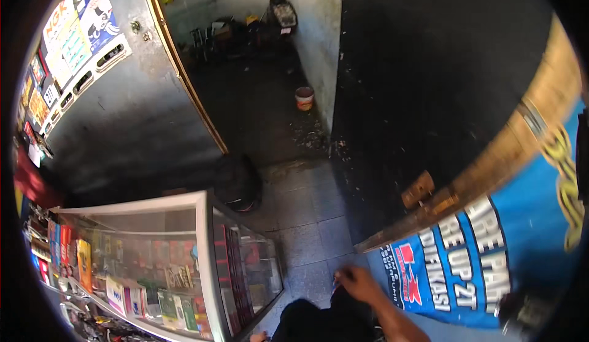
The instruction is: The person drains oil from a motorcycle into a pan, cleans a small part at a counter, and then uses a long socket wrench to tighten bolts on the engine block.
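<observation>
At the bottom centre of the frame the right hand (pixel 358 282) sits with fingers curled in tight, pinched on a small thin thing (pixel 335 279) w/ a bluish tint that pokes out at the hand's left edge; too small and blurred to tell what it is. The forearm runs down-right from the hand to the lower edge. Just below and left of the hand is the person's dark-clothed knee (pixel 313 320). The left hand (pixel 258 337) shows only as a sliver at the very bottom edge, by the foot of the glass display case (pixel 202 219); can't tell if it's open or closed, or if it holds anything.

The case fills the lower left of the frame, white-framed, w/ coloured boxes and packets (pixel 147 296) on its shelves. Btwn case and hand lies grey tiled floor (pixel 307 219), running up the centre into a dim back room. A small red-and-white bucket (pixel 304 98) stands on that floor, upper centre, near the pale wall. To the right of the hand hangs a blue banner (pixel 466 268) w/ white and red lettering, touching a wooden frame edge (pixel 485 170) above it. Upper right is a big dark panel (pixel 429 66). Upper left, a grey wall carries a cluster of stickers (pixel 73 29).
</observation>
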